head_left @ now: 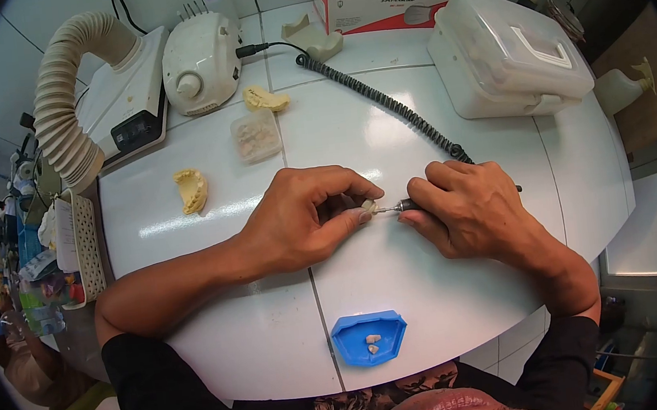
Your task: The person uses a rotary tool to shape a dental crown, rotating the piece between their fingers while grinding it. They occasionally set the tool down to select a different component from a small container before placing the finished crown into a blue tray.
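Observation:
My left hand [298, 216] pinches a small pale dental piece [369, 205] between thumb and fingertips, which partly hide it. My right hand [473, 206] is wrapped round a rotary handpiece [406, 205]. Its thin bur points left and meets the dental piece, or comes very close to it. Nearer my body, a blue tray [345, 341] holds a few small tooth-coloured pieces [373, 339]. Beyond my left hand are a yellow plaster dental cast [192, 190], another yellow cast [265, 98] and a clear plastic box [256, 136] with pale bits inside.
A coiled cable [382, 102] runs from the white control unit [200, 66] towards my right hand. At back left stands a machine with a ribbed hose [62, 105]. A white case [509, 58] and mask boxes [380, 11] are behind. Another person [37, 368] is at far left.

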